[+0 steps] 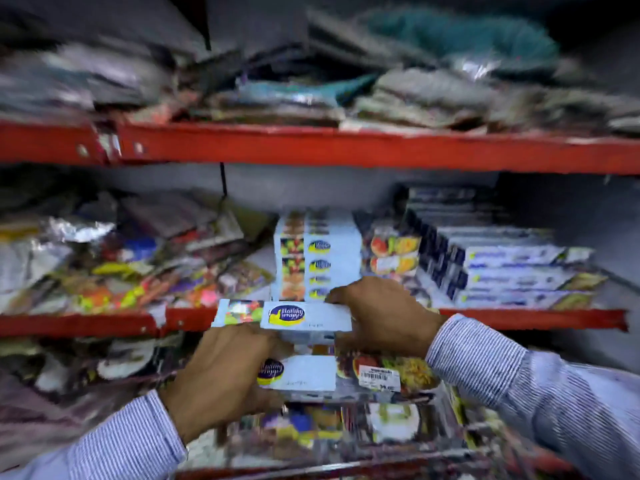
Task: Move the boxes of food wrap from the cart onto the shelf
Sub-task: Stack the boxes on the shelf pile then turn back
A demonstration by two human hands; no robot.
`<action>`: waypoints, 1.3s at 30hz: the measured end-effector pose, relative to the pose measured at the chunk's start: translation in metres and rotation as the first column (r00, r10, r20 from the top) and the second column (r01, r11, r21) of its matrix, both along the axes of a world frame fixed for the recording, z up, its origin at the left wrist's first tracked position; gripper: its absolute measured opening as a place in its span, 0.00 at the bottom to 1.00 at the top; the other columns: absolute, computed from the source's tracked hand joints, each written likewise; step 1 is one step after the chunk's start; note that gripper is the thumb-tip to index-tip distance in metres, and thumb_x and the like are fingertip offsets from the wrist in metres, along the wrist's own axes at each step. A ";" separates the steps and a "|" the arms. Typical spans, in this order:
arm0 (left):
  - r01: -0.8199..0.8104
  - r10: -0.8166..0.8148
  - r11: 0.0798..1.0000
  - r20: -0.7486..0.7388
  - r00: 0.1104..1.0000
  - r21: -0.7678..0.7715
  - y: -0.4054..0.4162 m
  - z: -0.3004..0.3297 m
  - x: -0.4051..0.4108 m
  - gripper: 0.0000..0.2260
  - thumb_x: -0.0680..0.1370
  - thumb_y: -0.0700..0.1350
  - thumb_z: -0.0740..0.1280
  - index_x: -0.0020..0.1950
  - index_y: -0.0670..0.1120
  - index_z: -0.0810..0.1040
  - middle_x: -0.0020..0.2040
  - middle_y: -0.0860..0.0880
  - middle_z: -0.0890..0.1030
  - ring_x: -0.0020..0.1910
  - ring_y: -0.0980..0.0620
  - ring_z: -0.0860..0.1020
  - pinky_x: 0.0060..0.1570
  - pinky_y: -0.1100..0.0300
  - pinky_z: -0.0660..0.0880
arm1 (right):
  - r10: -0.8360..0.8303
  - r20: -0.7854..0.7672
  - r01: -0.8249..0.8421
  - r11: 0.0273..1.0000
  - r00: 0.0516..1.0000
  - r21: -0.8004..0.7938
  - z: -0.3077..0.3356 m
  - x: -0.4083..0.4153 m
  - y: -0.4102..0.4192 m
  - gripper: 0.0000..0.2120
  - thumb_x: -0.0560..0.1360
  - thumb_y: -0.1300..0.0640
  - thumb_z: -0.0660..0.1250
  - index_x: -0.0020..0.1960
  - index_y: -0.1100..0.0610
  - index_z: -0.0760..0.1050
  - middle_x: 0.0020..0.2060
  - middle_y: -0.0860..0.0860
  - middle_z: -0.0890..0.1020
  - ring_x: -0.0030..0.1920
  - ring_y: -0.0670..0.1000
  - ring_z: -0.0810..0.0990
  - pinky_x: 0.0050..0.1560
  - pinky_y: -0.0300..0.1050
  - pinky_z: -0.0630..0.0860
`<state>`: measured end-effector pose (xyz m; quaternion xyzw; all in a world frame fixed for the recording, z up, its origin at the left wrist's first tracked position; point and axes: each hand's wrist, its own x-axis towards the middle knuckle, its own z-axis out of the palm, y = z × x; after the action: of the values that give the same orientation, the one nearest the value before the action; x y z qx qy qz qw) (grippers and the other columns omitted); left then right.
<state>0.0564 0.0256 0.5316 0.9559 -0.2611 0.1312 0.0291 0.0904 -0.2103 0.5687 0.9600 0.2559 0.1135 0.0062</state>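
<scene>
Both hands hold a small stack of long pale-blue food wrap boxes between them, just in front of the red middle shelf edge (519, 318). The top box (294, 316) shows a blue and yellow oval logo. A lower box (304, 372) with food pictures and a price sticker lies under it. My left hand (221, 372) grips the stack's left end. My right hand (384, 313) grips its right end. A stack of the same boxes (318, 251) stands on the shelf right behind. More boxes lie in the cart (346, 427) below, blurred.
Longer white and blue boxes (502, 268) are stacked on the shelf to the right. Loose colourful packets (121, 271) crowd the shelf's left half. The upper red shelf (346, 150) carries piled packaged goods. The cart's red rim (311, 472) runs along the bottom.
</scene>
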 end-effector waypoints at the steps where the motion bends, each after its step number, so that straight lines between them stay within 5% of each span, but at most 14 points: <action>1: 0.009 -0.009 1.000 0.018 1.000 -0.005 -0.004 0.013 0.006 0.33 0.54 0.71 0.62 0.57 0.65 0.78 0.52 0.62 0.85 0.52 0.56 0.82 0.40 0.58 0.75 | -0.007 0.027 0.007 1.000 1.000 0.006 0.013 0.005 -0.004 0.23 0.67 0.38 0.71 0.58 0.48 0.77 0.49 0.51 0.85 0.51 0.56 0.82 0.45 0.48 0.76; 9: 0.082 -0.073 0.991 0.082 0.994 -0.110 -0.033 0.045 0.042 0.34 0.56 0.73 0.60 0.57 0.61 0.80 0.49 0.53 0.86 0.51 0.48 0.82 0.47 0.53 0.78 | -0.149 -0.008 0.149 0.988 0.989 0.049 0.039 0.075 -0.043 0.30 0.72 0.45 0.71 0.71 0.51 0.70 0.66 0.54 0.76 0.66 0.57 0.75 0.61 0.49 0.73; 15: 0.077 -0.075 0.996 0.036 0.997 -0.054 -0.053 0.040 0.065 0.38 0.54 0.74 0.57 0.62 0.65 0.77 0.49 0.53 0.85 0.50 0.50 0.81 0.42 0.55 0.69 | -0.167 -0.128 0.172 0.985 0.978 0.023 0.019 0.125 -0.051 0.29 0.75 0.48 0.70 0.73 0.54 0.69 0.68 0.58 0.72 0.69 0.58 0.71 0.68 0.49 0.70; 21: 0.086 -0.086 0.996 0.017 0.996 -0.010 -0.051 0.027 0.079 0.37 0.56 0.74 0.58 0.61 0.62 0.77 0.45 0.51 0.85 0.45 0.50 0.80 0.44 0.54 0.77 | -0.188 -0.168 0.194 0.981 0.968 0.021 -0.013 0.153 -0.049 0.29 0.76 0.50 0.70 0.74 0.54 0.67 0.70 0.57 0.69 0.72 0.57 0.67 0.71 0.50 0.68; 33: 0.055 -0.055 0.998 -0.008 0.998 -0.024 -0.045 0.012 0.093 0.36 0.59 0.74 0.60 0.63 0.61 0.77 0.49 0.53 0.85 0.49 0.50 0.79 0.44 0.54 0.74 | -0.240 -0.080 0.251 0.949 0.968 0.191 -0.017 0.158 -0.054 0.29 0.68 0.51 0.78 0.67 0.53 0.76 0.65 0.52 0.80 0.64 0.55 0.79 0.65 0.50 0.76; 39: 0.035 -0.035 0.998 0.006 0.999 -0.043 -0.048 0.015 0.105 0.31 0.62 0.70 0.70 0.64 0.62 0.78 0.53 0.55 0.85 0.51 0.52 0.79 0.40 0.56 0.62 | -0.248 -0.009 0.244 0.945 0.969 0.218 -0.010 0.156 -0.054 0.16 0.69 0.53 0.77 0.55 0.54 0.84 0.52 0.52 0.87 0.50 0.54 0.85 0.53 0.43 0.80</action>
<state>0.1614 -0.0221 0.5463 0.9501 -0.2748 0.1386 0.0512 0.2468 -0.2645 0.5590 0.9782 0.1203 0.1479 -0.0825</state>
